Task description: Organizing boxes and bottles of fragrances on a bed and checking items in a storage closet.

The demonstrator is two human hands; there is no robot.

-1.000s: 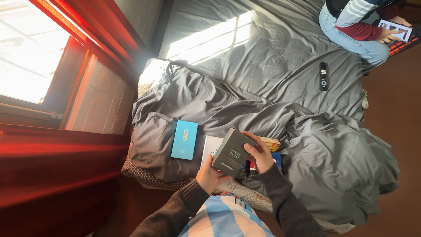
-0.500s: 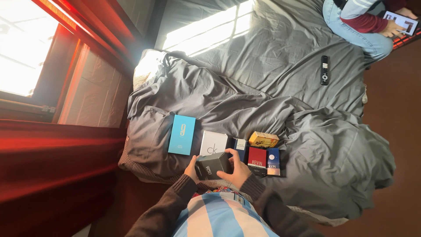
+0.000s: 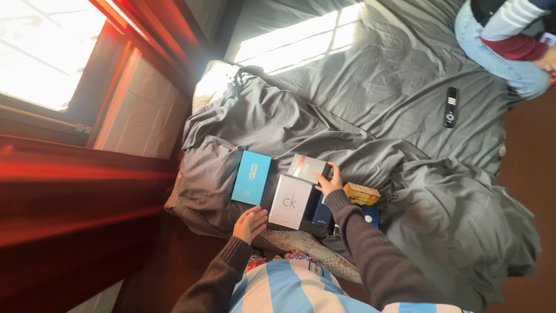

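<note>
Several small boxes lie on a grey duvet (image 3: 278, 127) at the near edge of a bed. My right hand (image 3: 328, 182) reaches forward and rests its fingers on a dark grey box (image 3: 307, 167) lying just past a white box (image 3: 290, 202). My left hand (image 3: 250, 223) hovers with loose fingers and holds nothing; it sits below a light blue box (image 3: 252, 177), beside the white box's near corner. Under my right sleeve are a dark blue box (image 3: 322, 213), a yellow box (image 3: 361, 193) and another blue box (image 3: 372, 216), partly hidden.
A black remote (image 3: 450, 107) lies on the grey sheet farther back. Another person in jeans and a striped sleeve (image 3: 504, 49) sits at the far right corner. A bright window with a red frame (image 3: 52, 52) fills the left. Brown floor runs along the right.
The dark grey box I held in both hands near my body now lies on the duvet beyond the white box. My right hand reached out with it; my left hand let go.
</note>
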